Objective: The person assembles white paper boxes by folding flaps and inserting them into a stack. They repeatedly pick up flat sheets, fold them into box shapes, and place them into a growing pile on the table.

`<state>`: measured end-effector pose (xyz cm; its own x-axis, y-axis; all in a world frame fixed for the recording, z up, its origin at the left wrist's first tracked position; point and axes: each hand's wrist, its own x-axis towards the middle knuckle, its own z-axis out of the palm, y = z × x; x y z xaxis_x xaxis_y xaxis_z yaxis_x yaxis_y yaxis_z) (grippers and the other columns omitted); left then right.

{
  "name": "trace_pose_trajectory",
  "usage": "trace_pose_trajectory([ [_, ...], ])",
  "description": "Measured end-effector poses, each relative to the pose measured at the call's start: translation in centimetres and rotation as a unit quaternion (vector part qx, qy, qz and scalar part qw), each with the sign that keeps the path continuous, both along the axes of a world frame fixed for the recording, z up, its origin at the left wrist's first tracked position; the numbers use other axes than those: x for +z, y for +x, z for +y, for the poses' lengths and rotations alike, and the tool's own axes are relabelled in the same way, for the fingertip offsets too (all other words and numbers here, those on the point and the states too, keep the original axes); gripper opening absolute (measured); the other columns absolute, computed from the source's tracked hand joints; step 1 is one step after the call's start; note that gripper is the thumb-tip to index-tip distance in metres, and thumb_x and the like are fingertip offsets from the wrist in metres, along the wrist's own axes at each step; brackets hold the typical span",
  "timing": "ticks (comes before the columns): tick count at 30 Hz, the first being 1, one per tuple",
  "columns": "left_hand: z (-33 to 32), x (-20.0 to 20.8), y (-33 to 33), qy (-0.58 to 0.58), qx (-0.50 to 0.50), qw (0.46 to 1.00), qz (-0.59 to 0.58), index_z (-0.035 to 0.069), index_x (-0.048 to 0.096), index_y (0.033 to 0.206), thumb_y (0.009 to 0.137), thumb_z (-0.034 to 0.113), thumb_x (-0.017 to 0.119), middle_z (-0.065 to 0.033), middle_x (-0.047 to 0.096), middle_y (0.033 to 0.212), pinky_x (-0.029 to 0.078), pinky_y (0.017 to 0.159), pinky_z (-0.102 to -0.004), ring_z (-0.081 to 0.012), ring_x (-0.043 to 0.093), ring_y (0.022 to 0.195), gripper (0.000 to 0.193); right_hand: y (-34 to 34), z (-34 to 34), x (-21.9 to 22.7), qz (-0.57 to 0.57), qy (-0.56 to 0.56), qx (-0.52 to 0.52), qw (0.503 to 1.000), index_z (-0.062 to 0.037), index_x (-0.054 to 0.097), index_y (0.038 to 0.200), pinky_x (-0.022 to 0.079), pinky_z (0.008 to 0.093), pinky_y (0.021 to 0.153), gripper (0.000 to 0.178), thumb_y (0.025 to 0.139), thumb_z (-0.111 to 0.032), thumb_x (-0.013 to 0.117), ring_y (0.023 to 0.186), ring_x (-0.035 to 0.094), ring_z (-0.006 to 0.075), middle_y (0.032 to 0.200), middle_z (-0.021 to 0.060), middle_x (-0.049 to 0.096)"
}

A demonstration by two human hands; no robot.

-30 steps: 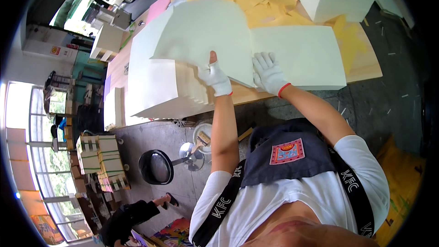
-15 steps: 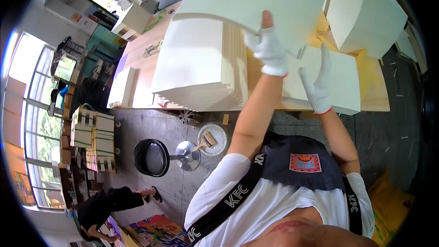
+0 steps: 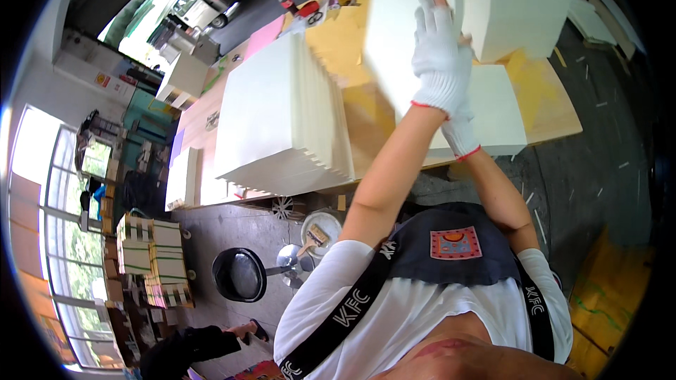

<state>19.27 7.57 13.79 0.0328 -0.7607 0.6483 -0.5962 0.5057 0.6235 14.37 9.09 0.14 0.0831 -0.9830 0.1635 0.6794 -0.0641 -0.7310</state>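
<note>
My left hand [image 3: 438, 56], in a white knit glove with a red cuff and a bare fingertip, reaches over the table. Its fingers stretch flat against a large pale sheet [image 3: 394, 35], which stands tilted and is cut off by the top of the picture. Behind it my right hand [image 3: 462, 132], gloved alike, is mostly covered; a bare fingertip shows, but its grip is hidden. Just beyond the hands rises a tall pale stack of sheets [image 3: 521, 10]. Under the right wrist lies a lower pale stack [image 3: 496, 109].
A thick fanned stack of pale sheets [image 3: 264, 112] sits left on the wooden table [image 3: 366, 116]. Bottles [image 3: 285, 1] and scissors [image 3: 315, 18] lie at the far side. A black stool [image 3: 239, 274] and a white bucket with a brush [image 3: 325, 229] stand on the floor. Another person [image 3: 190, 352] is at lower left.
The large sheet has swung to the right, uncovering the table's far side and the fanned stack. My hands, apart before, now overlap, the left in front of the right.
</note>
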Motion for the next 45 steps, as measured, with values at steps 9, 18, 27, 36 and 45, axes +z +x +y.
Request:
trace_pose_trajectory([
  [9, 7.4, -13.2, 16.2, 0.405, 0.191, 0.877, -0.175, 0.007, 0.038, 0.150, 0.091, 0.052, 0.064, -0.0208, 0.040, 0.157, 0.038, 0.113, -0.0455, -0.0398, 0.046, 0.138, 0.078, -8.7, 3.5, -8.1, 0.042, 0.229, 0.138, 0.963, -0.0029, 0.041, 0.148, 0.055, 0.0394, 0.098, 0.060, 0.090, 0.000, 0.059, 0.121, 0.061, 0.0246, 0.137, 0.0129, 0.058],
  [18, 9.0, -19.0, 18.3, 0.558, 0.122, 0.818, 0.073, 0.002, 0.058, 0.113, 0.095, 0.038, 0.065, -0.0129, 0.065, 0.113, 0.056, 0.080, -0.0368, -0.0240, 0.064, 0.099, 0.040, -9.7, 3.2, -10.8, 0.150, 0.259, 0.059, 0.952, 0.0015, 0.042, 0.145, 0.053, 0.0365, 0.099, 0.059, 0.094, -0.011, 0.068, 0.121, 0.060, 0.0261, 0.138, 0.0160, 0.056],
  [27, 14.7, -2.1, 13.2, 0.272, 0.165, 0.947, -0.048, 0.000, 0.060, 0.111, 0.088, 0.023, 0.079, -0.0082, 0.068, 0.089, 0.052, 0.072, -0.0309, -0.0141, 0.066, 0.084, 0.038, -7.1, 4.5, -6.2, 0.086, 0.152, 0.118, 0.978, 0.0019, 0.031, 0.153, 0.040, 0.0352, 0.112, 0.066, 0.097, -0.008, 0.064, 0.135, 0.048, 0.0239, 0.147, 0.0153, 0.049],
  [36, 23.7, 6.5, 28.1, -0.007, 0.296, 0.953, 0.065, -0.003, 0.061, 0.111, 0.096, 0.015, 0.070, -0.0072, 0.066, 0.099, 0.049, 0.070, -0.0243, -0.0105, 0.059, 0.081, 0.025, 12.9, -0.8, 9.8, 0.072, -0.083, 0.162, 0.981, 0.0085, 0.043, 0.143, 0.043, 0.0334, 0.106, 0.064, 0.093, -0.021, 0.071, 0.124, 0.055, 0.0250, 0.134, 0.0172, 0.057],
  [45, 23.1, 2.7, 46.9, 0.339, 0.385, 0.856, -0.061, 0.010, 0.059, 0.133, 0.094, 0.042, 0.065, -0.0145, 0.071, 0.115, 0.046, 0.100, -0.0436, -0.0288, 0.066, 0.108, 0.051, 23.3, -4.2, 9.9, 0.491, -0.213, 0.212, 0.818, 0.0041, 0.062, 0.104, 0.044, 0.0293, 0.068, 0.080, 0.080, -0.072, 0.066, 0.081, 0.055, 0.0140, 0.089, 0.0100, 0.061],
])
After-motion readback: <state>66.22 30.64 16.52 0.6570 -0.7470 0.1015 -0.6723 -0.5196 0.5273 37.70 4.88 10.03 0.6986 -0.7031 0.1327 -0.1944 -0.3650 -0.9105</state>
